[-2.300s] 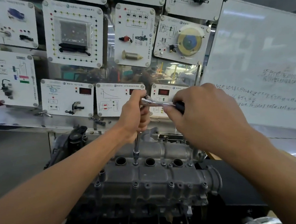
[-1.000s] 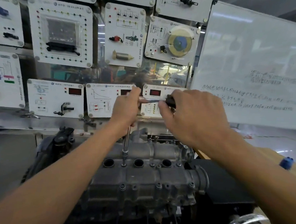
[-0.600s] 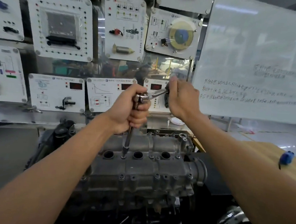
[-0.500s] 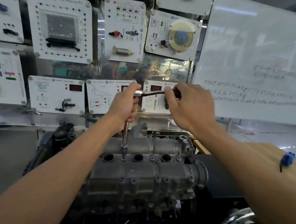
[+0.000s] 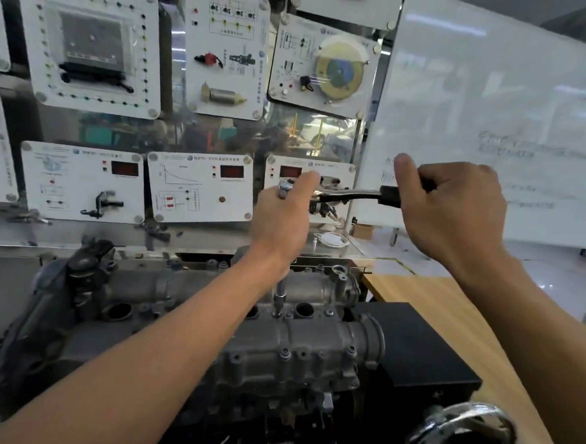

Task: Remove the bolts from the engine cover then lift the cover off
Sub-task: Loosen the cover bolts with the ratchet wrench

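My left hand (image 5: 280, 217) clenches the ratchet (image 5: 341, 194) head, right hand (image 5: 454, 204) grips its handle, socket seated on a bolt (image 5: 275, 314) atop the engine cover (image 5: 277, 344) below.

Centre: grey cast-metal engine cover (image 5: 297, 345), below the two hands.
12 o'clock: wall of white instrument panels (image 5: 201, 188), behind the engine.
3 o'clock: pale wooden table (image 5: 451, 300).
1 o'clock: white writing board (image 5: 515, 98), beside the panels.

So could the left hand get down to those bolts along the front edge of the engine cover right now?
Probably yes. The front bolts sit exposed on the engine cover, nothing above them, but the left hand is busy steadying the ratchet and must let go first.
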Demonstrator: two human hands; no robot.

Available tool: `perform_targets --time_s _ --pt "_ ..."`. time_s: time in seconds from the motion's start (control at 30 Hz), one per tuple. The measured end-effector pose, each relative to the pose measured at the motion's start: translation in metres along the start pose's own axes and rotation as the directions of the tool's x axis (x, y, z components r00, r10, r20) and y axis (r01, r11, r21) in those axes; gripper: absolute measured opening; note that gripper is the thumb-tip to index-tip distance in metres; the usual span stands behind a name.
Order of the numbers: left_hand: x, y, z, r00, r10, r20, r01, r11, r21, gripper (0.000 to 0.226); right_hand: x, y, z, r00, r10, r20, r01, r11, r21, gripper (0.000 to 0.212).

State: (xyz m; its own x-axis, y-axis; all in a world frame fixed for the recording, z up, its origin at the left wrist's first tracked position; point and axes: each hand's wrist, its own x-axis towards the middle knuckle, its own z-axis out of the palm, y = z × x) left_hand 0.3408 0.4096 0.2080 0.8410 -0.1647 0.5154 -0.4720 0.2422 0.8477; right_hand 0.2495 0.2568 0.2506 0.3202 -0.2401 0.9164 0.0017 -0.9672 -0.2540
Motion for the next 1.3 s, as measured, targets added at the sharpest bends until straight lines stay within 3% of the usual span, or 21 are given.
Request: perform_targets --time_s 0.17,0.93,1.1,1.2,1.3 --pt "0.004 -0.002 0.002 0.998 0.064 -0.007 -0.064 0.998 -0.006 0.049 -0.003 0.005 0.005 1.0 0.004 -0.018 -0.003 1.0 0.031 0.065" --pt "0.007 -0.005 0.003 0.995 0.032 -0.094 -0.032 0.999 -0.002 0.045 -0.001 -0.005 0.005 1.0 -0.01 0.004 0.01 0.999 0.036 0.067" --pt "0.002 -0.006 0.004 0.997 0.001 -0.074 -0.002 1.0 -0.017 0.051 -0.004 -0.013 -0.009 0.996 0.006 0.092 -0.004 1.0 -0.024 0.066" --pt "0.002 -0.006 0.004 0.998 -0.015 -0.056 0.01 0.996 -0.087 0.057 -0.016 -0.029 -0.023 0.988 -0.058 0.14 0.073 0.992 -0.103 0.064" --pt "0.001 -0.004 0.002 0.999 -0.003 -0.042 -0.004 0.989 -0.149 0.054 -0.021 -0.043 -0.035 0.983 -0.097 0.156 0.109 0.991 -0.073 0.063"
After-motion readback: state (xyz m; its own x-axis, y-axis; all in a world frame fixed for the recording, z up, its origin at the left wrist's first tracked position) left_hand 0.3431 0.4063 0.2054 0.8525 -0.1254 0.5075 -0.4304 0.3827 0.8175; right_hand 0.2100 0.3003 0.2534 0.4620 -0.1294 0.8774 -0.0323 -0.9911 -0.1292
